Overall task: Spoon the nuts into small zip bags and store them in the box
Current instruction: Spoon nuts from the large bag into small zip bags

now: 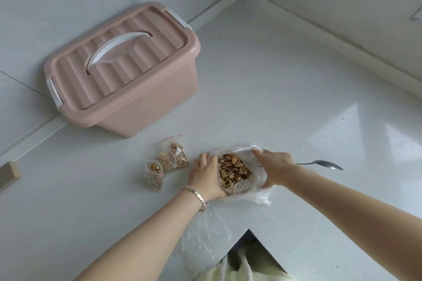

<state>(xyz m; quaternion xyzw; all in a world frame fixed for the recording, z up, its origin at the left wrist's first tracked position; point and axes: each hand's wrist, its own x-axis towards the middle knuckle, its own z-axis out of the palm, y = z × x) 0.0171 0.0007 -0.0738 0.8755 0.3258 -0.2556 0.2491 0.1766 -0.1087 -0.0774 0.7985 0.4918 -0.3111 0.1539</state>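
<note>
Both hands are on the big clear plastic bag (255,181) of walnut pieces (233,170). The left hand (205,173) curls round its left edge and the right hand (274,164) grips the right rim, so the mouth gapes open. Silver bracelet (196,196) on the left wrist. A metal spoon (324,164) lies on the white countertop (274,98) just behind the right hand, handle tip hidden. Three filled small zip bags (167,163) with red seal lines sit just left of the left hand; any print is too blurry to read. Empty clear bags (205,239) lie by the left forearm. The pink storage box (137,98), lid on, stands well back by the wall.
</note>
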